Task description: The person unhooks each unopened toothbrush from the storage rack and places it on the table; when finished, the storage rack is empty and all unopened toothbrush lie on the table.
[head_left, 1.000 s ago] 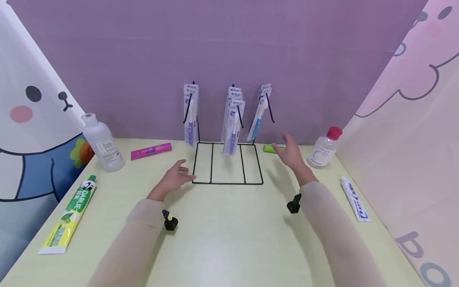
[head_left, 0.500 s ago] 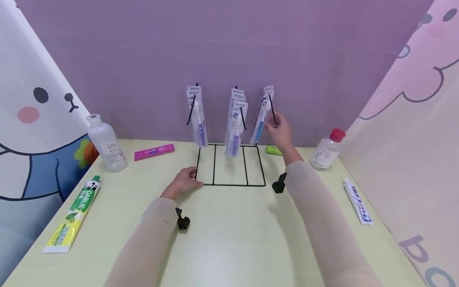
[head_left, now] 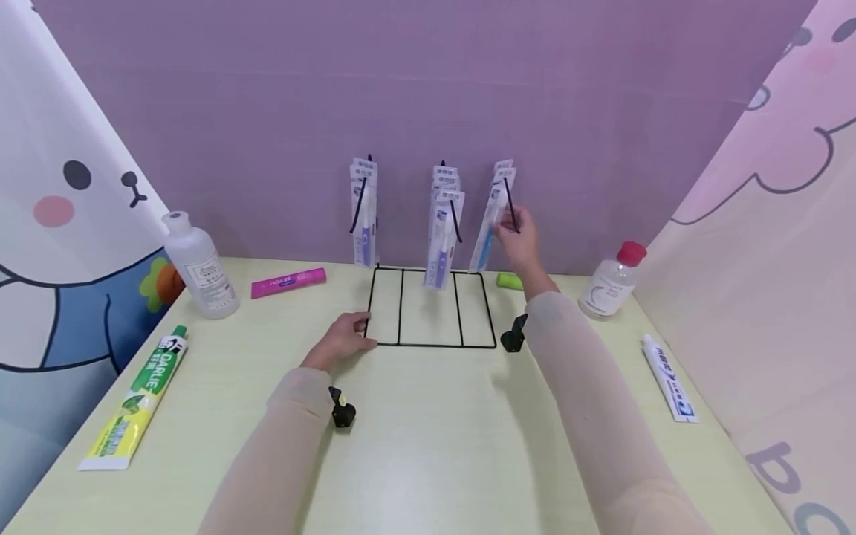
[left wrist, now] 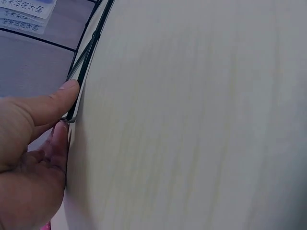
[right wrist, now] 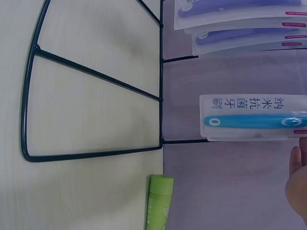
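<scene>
Black rack [head_left: 435, 345] near table edge [head_left: 341, 266]; pink tube [head_left: 288, 283] apart

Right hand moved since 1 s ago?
Yes. In the head view, the right hand went up and left, from over the green tube to the rightmost hook.

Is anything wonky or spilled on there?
I see no spill. From the head view, the blue toothbrush pack by the right hand looks slanted, while the leftmost purple toothbrush pack hangs nearly straight. The camera angle may exaggerate that.
</scene>
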### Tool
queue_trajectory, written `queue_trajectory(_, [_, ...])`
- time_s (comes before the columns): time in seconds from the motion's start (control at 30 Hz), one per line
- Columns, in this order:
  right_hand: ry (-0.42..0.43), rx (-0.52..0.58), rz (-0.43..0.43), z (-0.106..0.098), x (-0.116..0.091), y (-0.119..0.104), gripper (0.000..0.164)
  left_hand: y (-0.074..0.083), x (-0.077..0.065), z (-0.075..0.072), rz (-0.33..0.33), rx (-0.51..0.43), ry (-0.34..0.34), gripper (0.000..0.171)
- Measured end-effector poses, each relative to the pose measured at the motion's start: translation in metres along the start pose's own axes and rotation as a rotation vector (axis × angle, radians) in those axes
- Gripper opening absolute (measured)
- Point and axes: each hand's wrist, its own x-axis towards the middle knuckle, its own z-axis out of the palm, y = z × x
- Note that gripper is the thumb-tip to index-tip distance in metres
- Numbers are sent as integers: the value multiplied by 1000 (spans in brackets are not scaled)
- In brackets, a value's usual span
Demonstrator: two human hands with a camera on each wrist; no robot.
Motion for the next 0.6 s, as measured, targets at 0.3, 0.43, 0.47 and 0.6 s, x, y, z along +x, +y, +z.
queue_trajectory(0.3, [56, -52, -62, -2, -1, 7, 25, 0, -1, 0, -15, -25, 0, 64])
queue_trajectory(0.43, [44, -36, -81, -3, -1, 8, 26, 2, -4, -2, -11, -23, -3, 63])
queue_trajectory(0.47, [41, -42, -81, -3, -2, 7, 27, 2, -4, -2, -9, -22, -4, 63])
queue_trajectory(0.6, [37, -65, -87, -1, -5, 5, 28, 2, -4, -2, -1, -23, -7, 63])
